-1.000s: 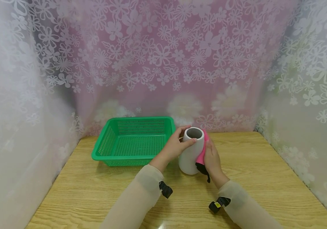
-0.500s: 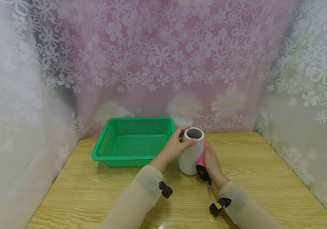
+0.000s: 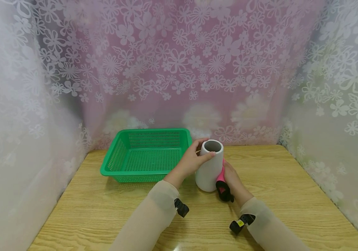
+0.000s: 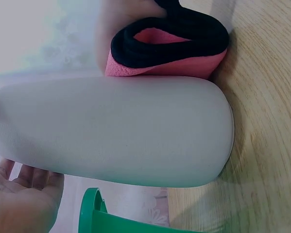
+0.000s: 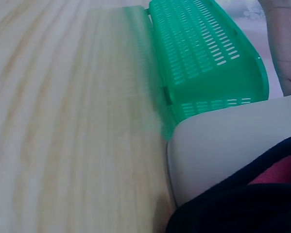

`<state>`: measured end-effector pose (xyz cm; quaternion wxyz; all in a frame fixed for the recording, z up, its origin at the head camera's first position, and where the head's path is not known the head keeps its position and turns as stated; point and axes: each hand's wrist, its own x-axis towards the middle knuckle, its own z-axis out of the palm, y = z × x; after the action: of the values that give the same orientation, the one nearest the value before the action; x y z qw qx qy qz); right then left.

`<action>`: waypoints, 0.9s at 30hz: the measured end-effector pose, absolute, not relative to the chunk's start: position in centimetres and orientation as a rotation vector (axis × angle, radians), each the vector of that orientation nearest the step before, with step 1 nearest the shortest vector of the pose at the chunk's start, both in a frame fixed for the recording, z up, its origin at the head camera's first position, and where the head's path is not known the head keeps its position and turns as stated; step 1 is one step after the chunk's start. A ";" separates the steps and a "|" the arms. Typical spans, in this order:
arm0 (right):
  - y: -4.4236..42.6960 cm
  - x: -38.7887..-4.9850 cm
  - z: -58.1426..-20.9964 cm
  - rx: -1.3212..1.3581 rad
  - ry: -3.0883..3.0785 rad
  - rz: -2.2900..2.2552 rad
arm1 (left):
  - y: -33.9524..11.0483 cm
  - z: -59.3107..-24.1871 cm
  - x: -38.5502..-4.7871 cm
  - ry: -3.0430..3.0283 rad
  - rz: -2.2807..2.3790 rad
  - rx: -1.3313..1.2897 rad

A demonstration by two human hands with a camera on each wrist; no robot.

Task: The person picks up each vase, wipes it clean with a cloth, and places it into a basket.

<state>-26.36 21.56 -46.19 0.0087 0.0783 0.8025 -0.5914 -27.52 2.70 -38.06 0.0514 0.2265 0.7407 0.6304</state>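
A tall white vase [image 3: 208,172] with a round open mouth stands upright on the wooden table. My left hand [image 3: 191,161] grips it near the top, the thumb by the rim and the fingers round the far left side. At the vase's lower right side, my right hand [image 3: 233,179] holds a pink cloth [image 3: 221,176] with thick black trim against the wall. In the left wrist view the folded black edge [image 4: 169,46] of the cloth touches the vase's side. The right fingertips are mostly hidden behind the vase and cloth.
A green plastic basket [image 3: 147,173] with slotted sides stands left of the vase, close to the left hand. The wooden table [image 3: 279,195] extends to the right and front. Floral curtains [image 3: 179,69] hang behind and on both sides.
My right hand has slid the pink cloth down the vase's right side, bringing the black end lower and slightly right. The left hand and vase have stayed in place.
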 end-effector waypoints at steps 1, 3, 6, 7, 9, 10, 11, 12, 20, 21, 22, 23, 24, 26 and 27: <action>21.6 -26.4 -46.1 0.247 2.502 -1.843 | 2.7 -38.1 -27.5 2.254 1.918 0.688; 21.6 -26.6 -46.0 0.254 2.488 -1.833 | 2.7 -38.0 -27.5 2.253 1.920 0.686; 21.7 -26.6 -45.8 0.252 2.448 -1.835 | 2.7 -38.1 -27.7 2.253 1.921 0.685; 21.7 -26.6 -45.7 0.240 2.427 -1.846 | 2.7 -38.2 -27.7 2.254 1.920 0.685; 21.8 -26.5 -45.5 0.226 2.393 -1.857 | 2.7 -38.2 -27.7 2.256 1.917 0.688; 21.9 -26.4 -45.4 0.219 2.378 -1.864 | 2.6 -38.2 -27.7 2.258 1.915 0.689; 21.9 -26.3 -45.3 0.207 2.365 -1.873 | 2.6 -38.3 -27.7 2.261 1.912 0.690; 21.9 -26.2 -45.2 0.199 2.353 -1.877 | 2.6 -38.3 -27.7 2.263 1.911 0.693; 22.5 -25.7 -44.8 0.199 2.488 -1.754 | 2.5 -38.3 -27.8 2.285 1.891 0.703; 22.5 -25.7 -44.8 0.198 2.505 -1.744 | 2.5 -38.3 -27.8 2.285 1.891 0.703; 22.6 -25.6 -44.7 0.198 2.525 -1.727 | 2.5 -38.3 -27.8 2.283 1.893 0.705; 22.7 -25.6 -44.7 0.198 2.543 -1.714 | 2.5 -38.4 -27.8 2.281 1.895 0.706; 22.8 -25.6 -44.6 0.197 2.558 -1.699 | 2.5 -38.4 -27.9 2.278 1.898 0.707; 23.0 -25.5 -44.4 0.193 2.587 -1.671 | 2.6 -38.4 -27.9 2.277 1.900 0.707; 23.0 -25.5 -44.2 0.190 2.597 -1.665 | 2.6 -38.4 -27.9 2.277 1.899 0.707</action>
<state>-25.48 23.05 -44.23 0.0256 0.0614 0.8400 -0.5385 -27.94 2.55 -38.44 0.0465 0.2317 0.7462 0.6223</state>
